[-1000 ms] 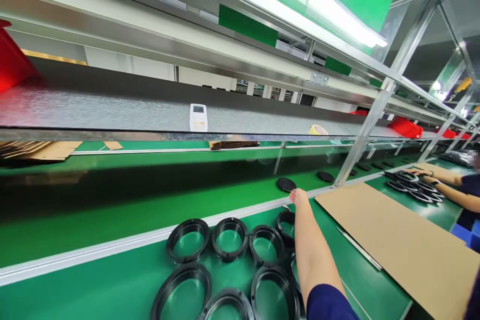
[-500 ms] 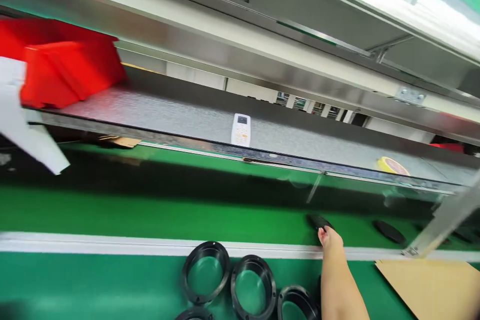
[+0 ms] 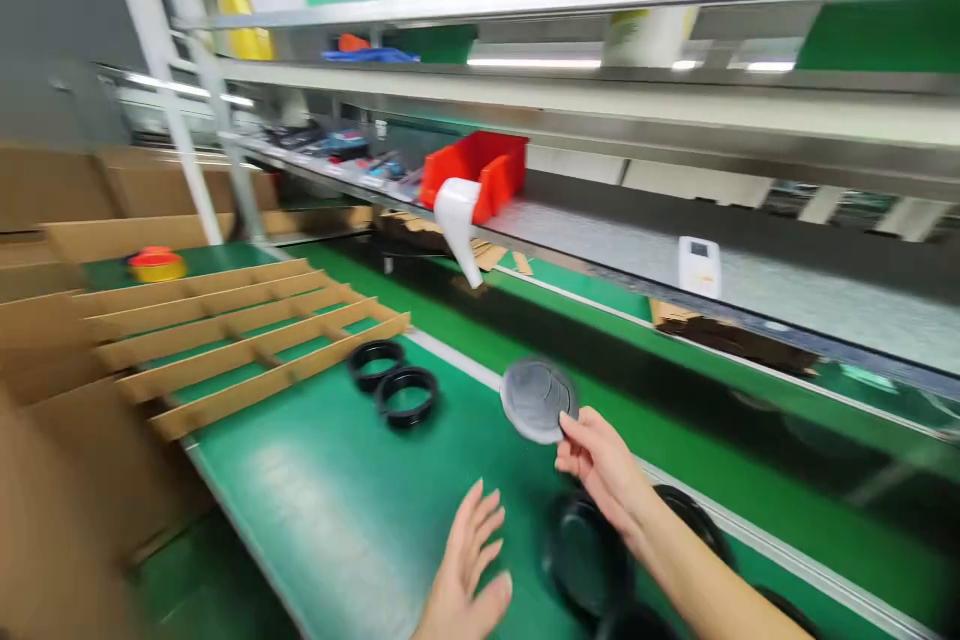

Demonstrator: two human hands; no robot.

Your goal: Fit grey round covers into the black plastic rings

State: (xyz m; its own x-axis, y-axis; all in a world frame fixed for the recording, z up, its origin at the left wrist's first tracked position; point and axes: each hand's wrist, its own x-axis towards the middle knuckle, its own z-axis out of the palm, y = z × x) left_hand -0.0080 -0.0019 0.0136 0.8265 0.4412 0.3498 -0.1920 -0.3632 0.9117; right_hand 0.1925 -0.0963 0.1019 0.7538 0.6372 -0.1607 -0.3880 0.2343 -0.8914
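Observation:
My right hand (image 3: 600, 460) is raised over the green bench and pinches a round grey disc (image 3: 537, 400) by its lower edge. My left hand (image 3: 465, 570) hovers low and open, fingers apart, with nothing in it, just left of the right forearm. Black plastic rings (image 3: 589, 550) lie on the green mat under my right arm. Two more black rings (image 3: 394, 380) lie further left, beside a cardboard divider grid (image 3: 225, 340).
Green conveyor belt (image 3: 675, 430) runs behind the bench. A metal shelf (image 3: 787, 290) above it holds a red bin (image 3: 480, 170), a white remote-like device (image 3: 699, 265) and small items. A white funnel-shaped part (image 3: 457, 220) hangs off the shelf. Cardboard boxes (image 3: 52, 190) and a tape roll (image 3: 156, 263) stand at left.
The view swung left from the belt to the divider grid. My right hand drew back from the belt holding the disc, and my left hand came into view.

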